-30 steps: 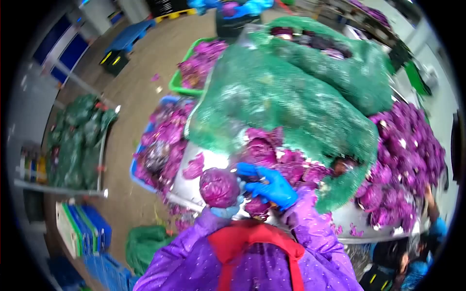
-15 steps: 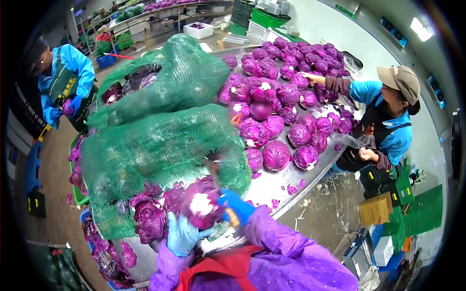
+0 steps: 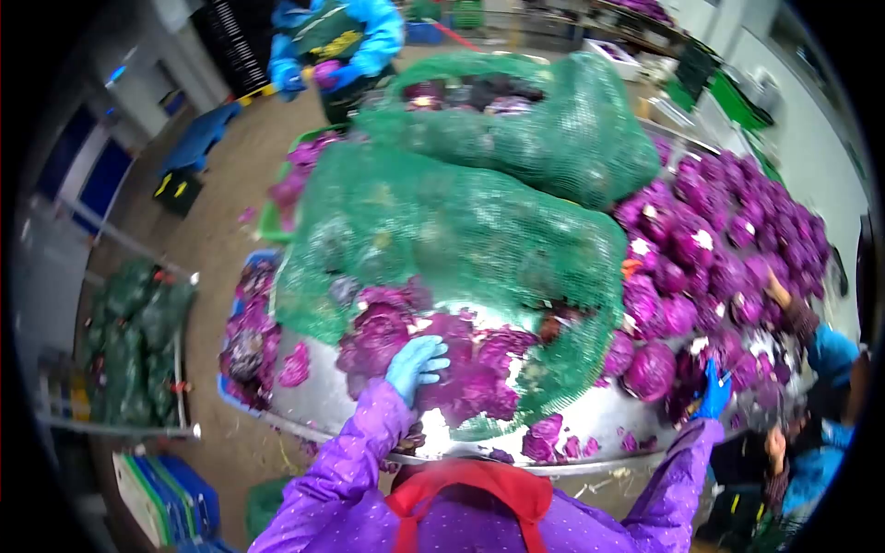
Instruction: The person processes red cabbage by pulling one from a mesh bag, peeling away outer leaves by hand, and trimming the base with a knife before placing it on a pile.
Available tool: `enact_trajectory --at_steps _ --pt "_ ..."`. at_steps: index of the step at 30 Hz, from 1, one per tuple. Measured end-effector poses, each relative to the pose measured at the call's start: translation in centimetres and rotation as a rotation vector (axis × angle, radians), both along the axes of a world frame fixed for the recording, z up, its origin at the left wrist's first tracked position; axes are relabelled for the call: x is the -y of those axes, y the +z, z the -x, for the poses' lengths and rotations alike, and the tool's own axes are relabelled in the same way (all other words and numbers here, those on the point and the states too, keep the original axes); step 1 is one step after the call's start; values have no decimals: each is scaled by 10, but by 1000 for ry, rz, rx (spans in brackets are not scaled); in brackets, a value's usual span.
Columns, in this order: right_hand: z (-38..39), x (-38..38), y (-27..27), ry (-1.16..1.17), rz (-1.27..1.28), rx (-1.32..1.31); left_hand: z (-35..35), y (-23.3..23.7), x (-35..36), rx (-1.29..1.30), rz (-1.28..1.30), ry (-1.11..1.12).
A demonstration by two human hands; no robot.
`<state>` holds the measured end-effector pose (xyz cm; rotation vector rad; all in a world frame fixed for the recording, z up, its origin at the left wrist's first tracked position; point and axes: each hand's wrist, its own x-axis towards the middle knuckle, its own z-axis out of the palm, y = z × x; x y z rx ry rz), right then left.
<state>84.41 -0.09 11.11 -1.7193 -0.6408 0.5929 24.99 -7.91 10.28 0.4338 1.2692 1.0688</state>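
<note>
My left hand (image 3: 417, 369), in a light blue glove, rests with fingers spread over loose purple cabbage leaves (image 3: 470, 378) on the metal table (image 3: 313, 392). My right hand (image 3: 713, 394), in a darker blue glove, reaches out to the front edge of the red cabbage pile. It is against a dark red cabbage (image 3: 685, 392); blur hides whether its fingers grip it. A whole red cabbage (image 3: 650, 371) sits just left of that hand. Beyond my left hand lies a green mesh sack (image 3: 442, 221) with cabbages inside.
A second mesh sack (image 3: 516, 138) lies behind. The red cabbage pile (image 3: 728, 221) covers the table's right side, where a co-worker's hand (image 3: 777, 290) reaches in. Another person (image 3: 336, 55) stands at the far side holding a cabbage. A blue crate (image 3: 224, 387) of leaves stands at left.
My right hand has moved right from in front of me to the pile. The cabbage that was between my hands is gone from there. My left hand has come down onto the leaves. The view has turned left.
</note>
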Motion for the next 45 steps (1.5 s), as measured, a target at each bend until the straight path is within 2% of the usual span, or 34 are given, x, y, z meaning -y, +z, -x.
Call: enact_trajectory --at_steps 1,3,5,7,8,9,11,13,14,17,20,22,23,25,30,34,37,39,41,42,43,45 --pt "-22 -12 -35 -19 -38 171 7 0 -2 -98 35 13" --pt "-42 -17 -48 109 22 112 20 -11 -6 -181 25 80" --pt "-39 -19 -45 158 69 113 37 -19 -13 -210 27 144" --pt "-27 -15 -44 187 -89 119 58 -29 -22 -226 30 146" --pt "-18 -10 -37 206 -75 93 65 -30 -28 -234 -38 226" --pt "21 0 -5 184 -35 105 75 -21 -35 -289 0 224" --pt "39 11 -2 186 -97 193 102 -37 -51 -364 -43 319" --pt "51 25 -2 255 -83 126 143 -75 -66 -424 139 342" --pt "57 32 -1 286 -79 93 159 -76 -69 -379 185 323" --pt "79 54 6 339 -20 -14 177 -91 -82 -434 147 530" --pt "100 69 12 241 13 19 197 -74 -92 -797 118 496" --pt "112 76 17 153 50 33 218 -68 -99 -1326 -71 464" --pt "117 80 19 146 58 31 224 -61 -105 -1594 -281 525" --pt "125 88 24 129 77 28 244 -50 -126 -1495 -274 411" --pt "155 96 35 137 96 52 276 3 -165 -1337 110 -9" --pt "179 102 49 162 190 77 263 32 -168 -1339 225 -254" --pt "181 103 38 171 173 46 218 75 -138 -1344 264 -419" --pt "187 96 27 197 151 16 188 95 -105 -1338 111 -444" --pt "212 82 39 229 182 -10 185 63 -71 -1347 -586 -224" --pt "220 76 42 282 192 -2 191 55 -73 -1395 -714 -105" --pt "227 73 47 333 203 4 200 42 -72 -1457 -610 21" --pt "238 71 53 433 167 -9 209 30 -73 -1207 67 -404"
